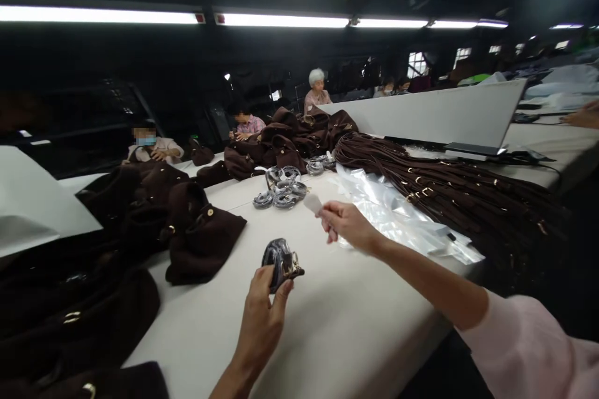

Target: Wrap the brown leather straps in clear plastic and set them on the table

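My left hand (262, 310) grips a coiled dark strap (277, 260) in clear plastic wrap, its gold-coloured metal hardware facing right. Up and to the right, my right hand (347, 223) pinches a small whitish translucent piece (312, 202), perhaps tape or plastic film; its exact kind is unclear. The two hands are apart, both above the white table (322, 318). Beyond them lie several wrapped strap coils (285, 190) in a cluster. Clear plastic bags (388, 206) are spread flat just behind my right hand.
Dark brown bags (201, 230) with gold fittings are heaped on the left, with more bags (290, 137) at the back. Long brown straps (435, 181) with buckles lie on the right. A white panel (444, 112) stands behind them. Several people sit or stand across the table.
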`<state>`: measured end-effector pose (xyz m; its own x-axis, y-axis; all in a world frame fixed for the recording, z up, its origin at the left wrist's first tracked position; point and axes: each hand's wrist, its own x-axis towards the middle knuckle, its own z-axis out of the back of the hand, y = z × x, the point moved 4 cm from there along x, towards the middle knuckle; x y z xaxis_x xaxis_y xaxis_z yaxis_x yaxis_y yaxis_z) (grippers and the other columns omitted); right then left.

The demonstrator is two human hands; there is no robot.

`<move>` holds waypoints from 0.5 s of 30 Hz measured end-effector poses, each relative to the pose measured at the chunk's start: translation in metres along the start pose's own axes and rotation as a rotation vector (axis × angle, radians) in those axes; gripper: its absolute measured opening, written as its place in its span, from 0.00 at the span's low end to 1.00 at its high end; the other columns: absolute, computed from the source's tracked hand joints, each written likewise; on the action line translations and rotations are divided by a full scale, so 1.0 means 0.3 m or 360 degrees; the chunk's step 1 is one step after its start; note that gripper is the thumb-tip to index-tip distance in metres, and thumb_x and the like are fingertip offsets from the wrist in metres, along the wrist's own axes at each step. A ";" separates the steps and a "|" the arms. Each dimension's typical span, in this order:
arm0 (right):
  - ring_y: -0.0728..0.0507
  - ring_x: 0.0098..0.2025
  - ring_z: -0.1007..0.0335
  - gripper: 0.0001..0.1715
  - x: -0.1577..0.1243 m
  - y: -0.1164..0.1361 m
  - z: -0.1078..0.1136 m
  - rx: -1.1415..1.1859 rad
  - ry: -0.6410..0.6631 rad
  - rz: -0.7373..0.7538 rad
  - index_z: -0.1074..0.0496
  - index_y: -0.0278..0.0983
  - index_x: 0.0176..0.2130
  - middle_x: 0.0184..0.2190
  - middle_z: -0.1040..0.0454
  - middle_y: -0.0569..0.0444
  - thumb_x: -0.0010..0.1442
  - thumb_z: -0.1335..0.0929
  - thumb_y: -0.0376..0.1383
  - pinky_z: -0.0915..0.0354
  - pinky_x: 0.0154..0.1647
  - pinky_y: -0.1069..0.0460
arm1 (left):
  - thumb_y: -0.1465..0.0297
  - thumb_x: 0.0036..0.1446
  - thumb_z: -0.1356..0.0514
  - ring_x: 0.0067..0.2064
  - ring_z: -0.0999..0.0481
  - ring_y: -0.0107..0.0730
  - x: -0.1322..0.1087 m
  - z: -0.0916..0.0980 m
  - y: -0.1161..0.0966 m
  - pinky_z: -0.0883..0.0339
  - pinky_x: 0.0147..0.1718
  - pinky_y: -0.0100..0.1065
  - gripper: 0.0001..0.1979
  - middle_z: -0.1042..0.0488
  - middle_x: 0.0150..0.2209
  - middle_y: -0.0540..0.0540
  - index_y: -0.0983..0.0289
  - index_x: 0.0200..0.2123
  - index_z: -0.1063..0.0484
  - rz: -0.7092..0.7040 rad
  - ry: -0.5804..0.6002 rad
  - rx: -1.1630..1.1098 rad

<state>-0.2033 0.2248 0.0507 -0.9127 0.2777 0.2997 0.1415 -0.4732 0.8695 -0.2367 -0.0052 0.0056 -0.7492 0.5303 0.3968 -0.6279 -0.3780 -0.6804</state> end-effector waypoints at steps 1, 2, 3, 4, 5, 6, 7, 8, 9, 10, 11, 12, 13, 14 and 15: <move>0.53 0.19 0.36 0.17 -0.074 0.004 -0.027 0.0237 0.0074 -0.0040 0.31 0.34 0.40 0.25 0.29 0.58 0.66 0.37 0.46 0.34 0.21 0.57 | 0.62 0.64 0.47 0.43 0.27 0.43 -0.012 0.005 -0.024 0.32 0.44 0.44 0.12 0.27 0.41 0.59 0.63 0.39 0.29 -0.0037 -0.0028 -0.0005; 0.53 0.16 0.40 0.17 -0.146 -0.004 -0.056 0.0368 0.0147 -0.0122 0.31 0.34 0.38 0.21 0.31 0.60 0.64 0.35 0.47 0.38 0.16 0.58 | 0.63 0.64 0.47 0.44 0.28 0.42 -0.029 0.005 -0.049 0.32 0.44 0.44 0.11 0.28 0.42 0.59 0.63 0.40 0.29 -0.0091 -0.0056 -0.0002; 0.54 0.14 0.43 0.18 -0.214 -0.017 -0.083 0.0429 0.0201 -0.0206 0.30 0.34 0.35 0.19 0.33 0.60 0.62 0.33 0.47 0.42 0.13 0.58 | 0.64 0.64 0.47 0.46 0.29 0.42 -0.049 -0.001 -0.074 0.32 0.45 0.43 0.10 0.27 0.43 0.58 0.62 0.42 0.30 -0.0162 -0.0084 0.0015; 0.54 0.13 0.44 0.19 -0.274 -0.033 -0.106 0.0432 0.0214 -0.0276 0.30 0.33 0.33 0.18 0.34 0.61 0.61 0.32 0.48 0.45 0.11 0.59 | 0.65 0.65 0.46 0.48 0.29 0.42 -0.073 -0.012 -0.100 0.32 0.46 0.42 0.10 0.27 0.44 0.58 0.62 0.45 0.30 -0.0251 -0.0114 0.0048; 0.54 0.13 0.45 0.19 -0.326 -0.048 -0.123 0.0435 0.0195 -0.0323 0.29 0.33 0.32 0.17 0.34 0.60 0.60 0.31 0.48 0.47 0.11 0.59 | 0.67 0.65 0.46 0.49 0.30 0.42 -0.100 -0.027 -0.128 0.33 0.47 0.42 0.10 0.27 0.45 0.58 0.61 0.47 0.31 -0.0363 -0.0140 0.0098; 0.55 0.13 0.46 0.20 -0.371 -0.060 -0.135 0.0463 0.0143 -0.0351 0.28 0.33 0.31 0.17 0.34 0.60 0.59 0.31 0.48 0.49 0.11 0.59 | 0.69 0.64 0.45 0.51 0.31 0.41 -0.128 -0.045 -0.155 0.34 0.48 0.41 0.10 0.26 0.46 0.57 0.61 0.48 0.32 -0.0490 -0.0159 0.0161; 0.55 0.13 0.46 0.20 -0.408 -0.069 -0.141 0.0529 0.0070 -0.0364 0.27 0.33 0.30 0.17 0.34 0.60 0.58 0.30 0.48 0.49 0.11 0.59 | 0.70 0.64 0.44 0.51 0.31 0.41 -0.156 -0.065 -0.182 0.36 0.49 0.41 0.11 0.25 0.46 0.57 0.61 0.50 0.32 -0.0625 -0.0171 0.0228; 0.55 0.14 0.46 0.21 -0.439 -0.075 -0.143 0.0628 -0.0008 -0.0372 0.27 0.33 0.29 0.17 0.34 0.60 0.56 0.29 0.49 0.50 0.12 0.59 | 0.72 0.63 0.43 0.51 0.30 0.40 -0.183 -0.084 -0.208 0.37 0.50 0.41 0.13 0.24 0.45 0.56 0.62 0.51 0.33 -0.0748 -0.0177 0.0291; 0.55 0.15 0.45 0.22 -0.468 -0.078 -0.142 0.0744 -0.0079 -0.0379 0.26 0.32 0.28 0.17 0.34 0.59 0.55 0.28 0.49 0.49 0.13 0.59 | 0.73 0.63 0.42 0.51 0.30 0.40 -0.208 -0.102 -0.231 0.39 0.51 0.40 0.13 0.23 0.44 0.56 0.63 0.51 0.33 -0.0848 -0.0170 0.0343; 0.55 0.16 0.45 0.22 -0.494 -0.081 -0.139 0.0858 -0.0133 -0.0386 0.26 0.32 0.28 0.18 0.34 0.59 0.53 0.27 0.50 0.48 0.14 0.59 | 0.74 0.62 0.42 0.50 0.29 0.39 -0.229 -0.116 -0.252 0.41 0.51 0.40 0.14 0.23 0.42 0.56 0.64 0.51 0.33 -0.0924 -0.0165 0.0380; 0.54 0.17 0.43 0.23 -0.519 -0.082 -0.135 0.0957 -0.0177 -0.0386 0.25 0.32 0.28 0.19 0.33 0.58 0.52 0.26 0.50 0.46 0.16 0.59 | 0.74 0.62 0.42 0.50 0.29 0.38 -0.248 -0.128 -0.271 0.42 0.52 0.39 0.13 0.22 0.41 0.55 0.66 0.51 0.33 -0.0981 -0.0159 0.0404; 0.53 0.19 0.41 0.22 -0.545 -0.084 -0.128 0.1034 -0.0217 -0.0379 0.24 0.32 0.28 0.20 0.32 0.57 0.51 0.25 0.50 0.44 0.19 0.58 | 0.74 0.63 0.42 0.50 0.28 0.38 -0.264 -0.138 -0.289 0.43 0.52 0.38 0.13 0.22 0.40 0.55 0.66 0.50 0.33 -0.1023 -0.0150 0.0422; 0.52 0.22 0.40 0.22 -0.571 -0.088 -0.120 0.1093 -0.0259 -0.0368 0.23 0.32 0.29 0.21 0.31 0.57 0.50 0.24 0.49 0.41 0.22 0.57 | 0.73 0.63 0.42 0.49 0.28 0.37 -0.280 -0.147 -0.305 0.43 0.52 0.37 0.12 0.21 0.40 0.55 0.66 0.50 0.33 -0.1056 -0.0138 0.0434; 0.51 0.24 0.38 0.21 -0.599 -0.094 -0.111 0.1132 -0.0311 -0.0358 0.22 0.32 0.29 0.22 0.30 0.56 0.50 0.24 0.49 0.39 0.24 0.57 | 0.72 0.64 0.43 0.50 0.28 0.37 -0.294 -0.156 -0.319 0.43 0.52 0.37 0.11 0.21 0.41 0.55 0.66 0.50 0.32 -0.1075 -0.0128 0.0443; 0.50 0.26 0.37 0.21 -0.628 -0.102 -0.101 0.1154 -0.0363 -0.0358 0.21 0.33 0.30 0.23 0.29 0.55 0.50 0.23 0.49 0.38 0.26 0.56 | 0.71 0.64 0.43 0.50 0.27 0.37 -0.309 -0.164 -0.333 0.43 0.52 0.37 0.12 0.21 0.42 0.56 0.66 0.50 0.32 -0.1088 -0.0129 0.0452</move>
<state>-0.0472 0.1615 -0.0444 -0.8592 0.5035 0.0911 0.2489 0.2557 0.9342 -0.0942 0.0206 0.0065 -0.1783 0.6639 0.7263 -0.9816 -0.1711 -0.0846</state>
